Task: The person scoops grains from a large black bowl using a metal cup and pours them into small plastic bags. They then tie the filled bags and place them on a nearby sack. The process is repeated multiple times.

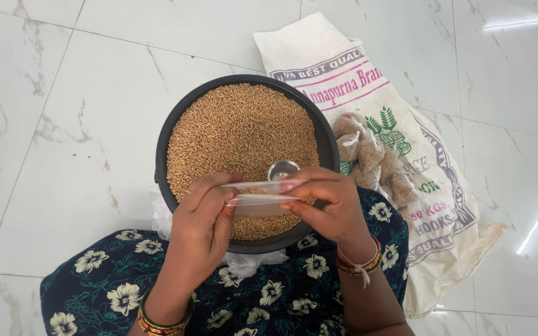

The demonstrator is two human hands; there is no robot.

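the left hand (pixel 202 214) pinches the left edge of a small clear plastic pouch (pixel 258 198), fingers closed narrow on it, and the right hand (pixel 330 208) grips the right edge the same way, so the pouch hangs stretched between them over the six o'clock part of a round black tub (pixel 163 134) full of wheat grain (pixel 238 127). a few grains seem to sit inside the pouch. a small steel cup (pixel 283 168) lies half sunk in the grain just above the pouch. if either pinch slackens, the thin film could slip and tip its grain out, though most would likely fall back into the tub. at three o'clock, tied packets of grain (pixel 368 155) rest on a printed white woven sack (pixel 449 205). everything sits on a glossy white marble floor (pixel 63 124) with grey veins and light glare.
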